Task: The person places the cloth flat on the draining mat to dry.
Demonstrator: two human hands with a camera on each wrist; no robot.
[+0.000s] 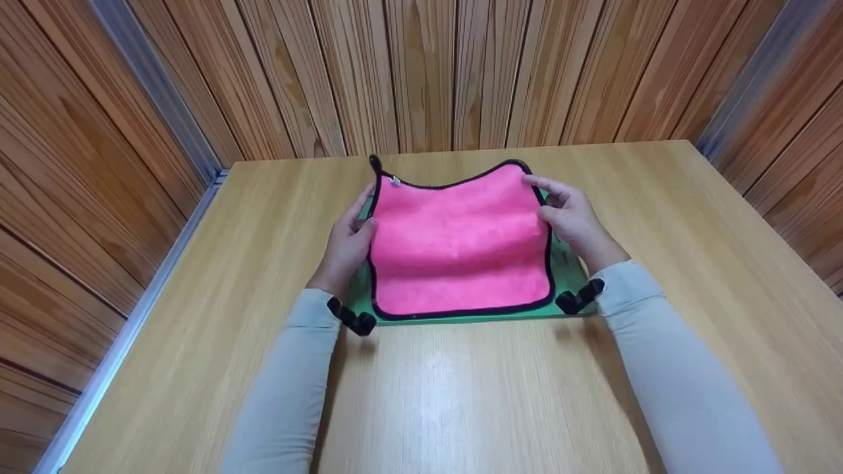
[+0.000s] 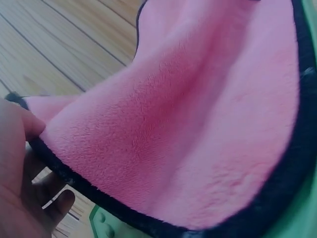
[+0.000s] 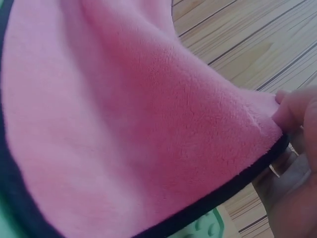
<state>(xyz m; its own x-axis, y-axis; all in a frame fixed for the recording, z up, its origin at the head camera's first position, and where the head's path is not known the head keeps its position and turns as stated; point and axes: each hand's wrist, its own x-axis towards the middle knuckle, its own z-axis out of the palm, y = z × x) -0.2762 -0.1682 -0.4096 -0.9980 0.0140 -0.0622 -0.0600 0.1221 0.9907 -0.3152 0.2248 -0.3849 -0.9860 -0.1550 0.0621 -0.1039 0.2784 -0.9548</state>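
Note:
A pink plush cloth (image 1: 461, 237) with black edging is held spread between both hands, its far part raised and sagging in the middle. My left hand (image 1: 346, 247) pinches its left edge, thumb on top and fingers beneath; the left wrist view shows the thumb on the pink pile. On the other side my right hand (image 1: 576, 220) pinches the right edge near the far corner. Under the cloth lies a green board (image 1: 570, 276), mostly hidden, with raised round bumps along its edge in the wrist views. The cloth's near edge lies over the board's front part.
The light wooden table (image 1: 435, 395) extends around the board on all sides. Wood-plank walls (image 1: 421, 72) stand behind and at both sides, with a metal rail (image 1: 132, 336) along the left. A black loop (image 1: 375, 163) sticks up from the cloth's far left corner.

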